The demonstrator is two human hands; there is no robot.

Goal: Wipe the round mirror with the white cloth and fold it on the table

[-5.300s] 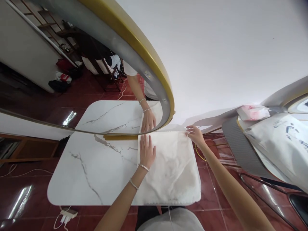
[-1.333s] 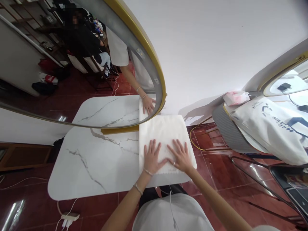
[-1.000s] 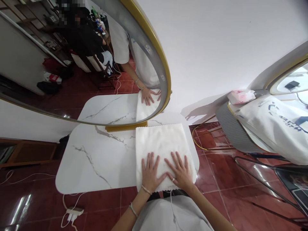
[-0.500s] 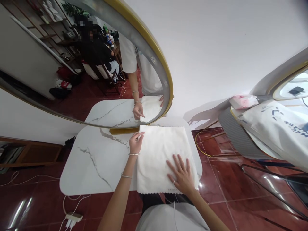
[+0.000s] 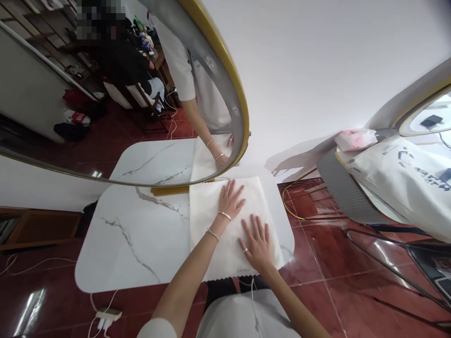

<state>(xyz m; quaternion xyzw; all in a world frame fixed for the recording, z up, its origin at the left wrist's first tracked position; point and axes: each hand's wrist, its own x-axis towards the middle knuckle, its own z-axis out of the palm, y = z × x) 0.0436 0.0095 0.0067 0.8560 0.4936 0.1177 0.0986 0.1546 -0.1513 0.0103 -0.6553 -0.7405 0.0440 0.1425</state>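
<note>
A folded white cloth (image 5: 211, 225) with scalloped edges lies flat on the right part of the white marbled table (image 5: 141, 249). My left hand (image 5: 230, 202) rests palm down on its upper middle, fingers spread. Lower and to the right, my right hand (image 5: 258, 241) also lies flat on the cloth, fingers apart and a ring on one finger. Neither hand grips anything.
A round gold-framed mirror (image 5: 243, 103) stands at the table's back edge, reflecting a seated person. To the right are a tissue pack (image 5: 355, 139), a white printed bag (image 5: 408, 183) and a second mirror. A power strip (image 5: 109, 314) lies on the floor at lower left.
My left hand has let go of the cloth's upper left edge and moved right onto its surface, fingers now spread. The cloth's left edge sits further left. My right hand stays flat on it.
</note>
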